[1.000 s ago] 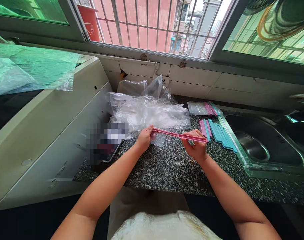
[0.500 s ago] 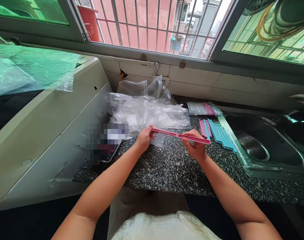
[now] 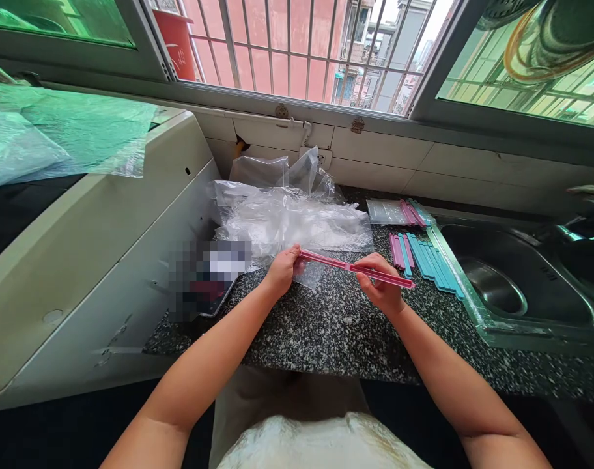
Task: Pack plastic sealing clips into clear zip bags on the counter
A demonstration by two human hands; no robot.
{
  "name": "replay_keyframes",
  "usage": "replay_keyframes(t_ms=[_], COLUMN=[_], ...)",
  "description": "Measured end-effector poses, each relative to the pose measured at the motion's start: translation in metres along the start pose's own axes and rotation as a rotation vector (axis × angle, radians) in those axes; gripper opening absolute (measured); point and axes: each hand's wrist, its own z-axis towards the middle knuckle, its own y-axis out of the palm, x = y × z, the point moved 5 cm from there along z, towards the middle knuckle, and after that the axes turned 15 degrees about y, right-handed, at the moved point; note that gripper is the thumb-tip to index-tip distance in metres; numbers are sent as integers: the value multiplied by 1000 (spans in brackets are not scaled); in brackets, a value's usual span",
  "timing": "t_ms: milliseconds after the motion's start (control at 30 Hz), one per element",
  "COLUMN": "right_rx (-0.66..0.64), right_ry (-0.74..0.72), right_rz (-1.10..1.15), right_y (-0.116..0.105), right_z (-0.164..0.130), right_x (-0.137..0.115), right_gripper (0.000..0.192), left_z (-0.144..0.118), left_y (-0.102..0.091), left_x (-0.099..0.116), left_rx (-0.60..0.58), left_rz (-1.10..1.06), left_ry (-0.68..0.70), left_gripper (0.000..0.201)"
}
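Note:
A long pink sealing clip (image 3: 337, 262) is held level above the speckled granite counter (image 3: 326, 326). My left hand (image 3: 281, 270) pinches its left end together with a small clear plastic bag (image 3: 309, 273) that hangs under the clip. My right hand (image 3: 382, 286) grips the clip near its right half, and the right tip sticks out past my fingers. A pile of clear plastic bags (image 3: 287, 218) lies just behind my hands.
Loose pink and blue clips (image 3: 424, 260) lie in a row to the right, with a packed bag of clips (image 3: 395, 212) behind them. A steel sink (image 3: 516, 280) sits at the right. A white appliance (image 3: 92, 247) stands on the left, a blurred flat object (image 3: 206, 277) beside it.
The pink clip has slid a little to the right through my right hand, so more of its tip sticks out. Both hands stay in nearly the same place.

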Motion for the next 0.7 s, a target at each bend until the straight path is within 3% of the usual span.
replay_keyframes(t_ms=[700], right_rx=[3], right_ry=[-169], right_rz=[-210], right_y=[8], right_z=[0], right_x=[3], right_gripper=[5], left_z=[-4], left_y=[7], left_x=[8], left_rx=[-107], left_rz=[151], left_ry=[52], left_gripper=[45])
